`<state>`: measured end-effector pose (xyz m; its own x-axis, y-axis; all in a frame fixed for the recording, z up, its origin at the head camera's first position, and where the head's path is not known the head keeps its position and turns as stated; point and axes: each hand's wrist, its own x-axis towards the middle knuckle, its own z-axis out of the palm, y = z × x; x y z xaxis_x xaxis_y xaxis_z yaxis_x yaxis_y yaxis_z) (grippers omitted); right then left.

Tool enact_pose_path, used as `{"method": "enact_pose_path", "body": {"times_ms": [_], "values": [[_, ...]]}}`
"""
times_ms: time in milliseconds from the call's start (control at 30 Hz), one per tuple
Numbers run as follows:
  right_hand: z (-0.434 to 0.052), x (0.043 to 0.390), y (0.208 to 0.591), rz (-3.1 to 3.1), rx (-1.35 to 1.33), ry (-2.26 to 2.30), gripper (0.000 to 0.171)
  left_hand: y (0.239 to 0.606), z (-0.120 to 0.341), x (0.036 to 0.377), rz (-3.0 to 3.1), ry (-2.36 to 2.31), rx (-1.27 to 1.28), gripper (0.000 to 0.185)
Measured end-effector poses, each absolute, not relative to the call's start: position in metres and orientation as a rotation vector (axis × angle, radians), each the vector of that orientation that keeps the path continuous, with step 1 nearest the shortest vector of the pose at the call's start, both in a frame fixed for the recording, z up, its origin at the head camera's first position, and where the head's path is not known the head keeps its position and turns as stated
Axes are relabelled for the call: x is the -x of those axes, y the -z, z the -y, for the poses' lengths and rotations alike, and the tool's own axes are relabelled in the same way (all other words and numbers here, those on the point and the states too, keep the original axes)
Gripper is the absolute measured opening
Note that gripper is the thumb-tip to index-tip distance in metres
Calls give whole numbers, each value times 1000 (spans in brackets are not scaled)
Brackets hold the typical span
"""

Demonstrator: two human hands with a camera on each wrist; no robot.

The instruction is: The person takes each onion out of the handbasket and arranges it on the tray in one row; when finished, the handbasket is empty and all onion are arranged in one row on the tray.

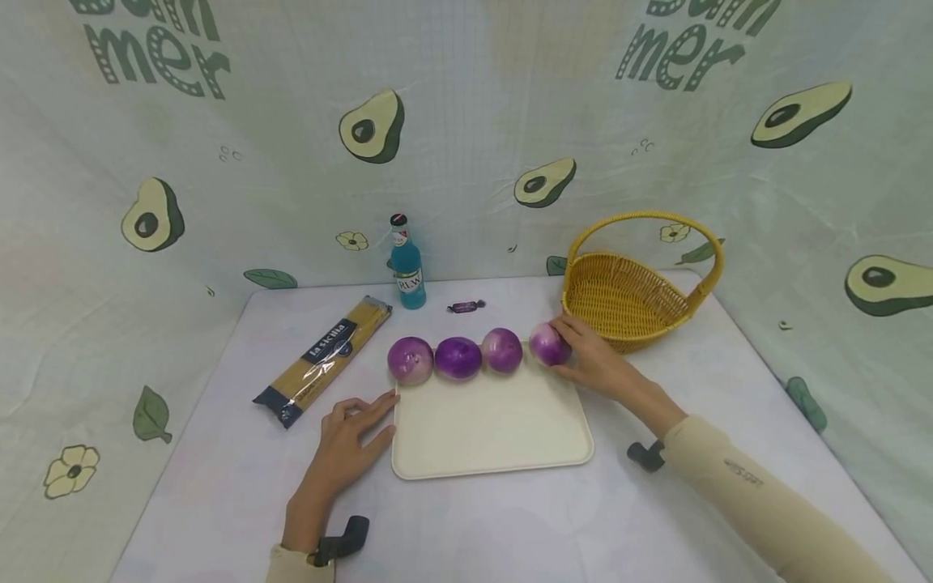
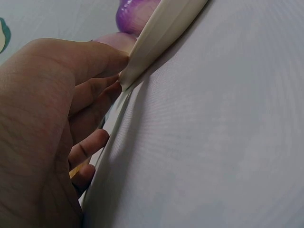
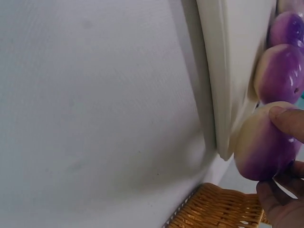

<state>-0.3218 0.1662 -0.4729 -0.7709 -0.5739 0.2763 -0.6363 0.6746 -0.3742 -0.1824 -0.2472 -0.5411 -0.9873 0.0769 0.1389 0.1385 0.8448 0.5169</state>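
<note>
Right of frame centre in the head view: right hand (image 1: 594,363) curled round a smooth, round purple-and-white turnip (image 1: 548,344), thumb and fingers gripping it at the far right corner of a flat cream plastic tray (image 1: 496,437) with rounded corners, just below a woven yellow wicker basket (image 1: 634,295). Lower left of centre: left hand (image 1: 350,437) loosely spread, fingers resting against the tray's left rim, holding nothing. Along the tray's far edge, 3 more glossy turnips (image 1: 457,357) in a row; upper left of these, a long crinkly spaghetti packet (image 1: 324,360) and a blue glass bottle (image 1: 407,267).
</note>
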Motion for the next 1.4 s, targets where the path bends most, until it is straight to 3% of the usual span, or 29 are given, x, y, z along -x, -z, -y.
{"method": "enact_pose_path", "body": {"times_ms": [1400], "values": [[-163, 317, 486, 2844, -878, -811, 83, 539, 248, 180, 2856, 838, 195, 49]]}}
